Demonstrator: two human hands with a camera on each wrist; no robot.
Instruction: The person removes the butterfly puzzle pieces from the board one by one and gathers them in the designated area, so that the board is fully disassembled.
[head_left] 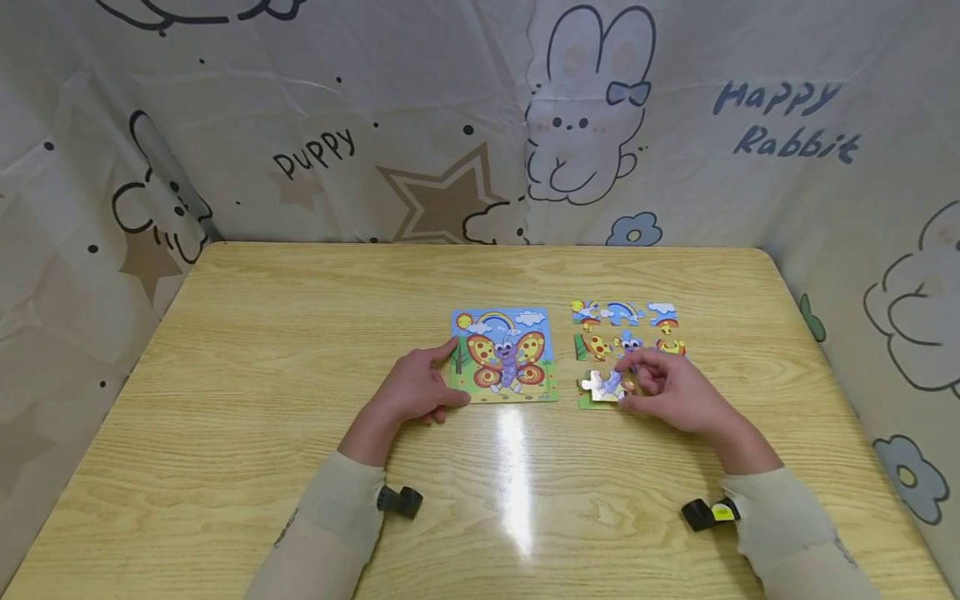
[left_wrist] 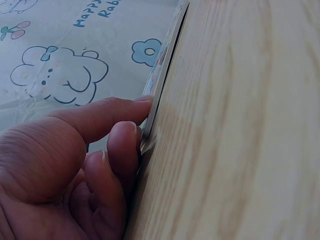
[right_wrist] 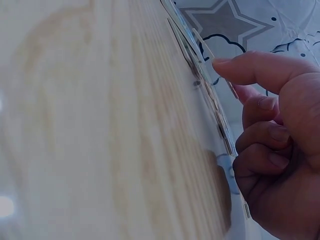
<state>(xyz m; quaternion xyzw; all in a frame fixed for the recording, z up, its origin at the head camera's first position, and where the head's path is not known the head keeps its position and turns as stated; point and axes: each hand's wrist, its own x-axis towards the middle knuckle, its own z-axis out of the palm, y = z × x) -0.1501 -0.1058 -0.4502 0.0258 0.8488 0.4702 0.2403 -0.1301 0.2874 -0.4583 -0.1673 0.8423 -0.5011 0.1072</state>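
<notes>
In the head view, a square butterfly picture board (head_left: pixel 507 358) lies flat on the table. My left hand (head_left: pixel 416 385) holds its left side, thumb at the near corner and index finger farther up the edge. The left wrist view shows the thumb tip against the board's thin edge (left_wrist: pixel 159 92), the other fingers curled beneath. Between thumb and index finger my right hand (head_left: pixel 667 390) pinches a jigsaw piece (head_left: pixel 604 386), tilted and raised over the bottom row of pieces. From the right wrist, that piece (right_wrist: pixel 204 44) appears edge-on; the remaining fingers are curled.
Several loose jigsaw pieces lie in rows right of the board, among them a rainbow piece (head_left: pixel 622 313), a cloud piece (head_left: pixel 663 313) and a tree piece (head_left: pixel 592 347). My right hand partly covers the lower ones. A printed curtain (head_left: pixel 420 108) hangs behind the wooden table (head_left: pixel 262 350).
</notes>
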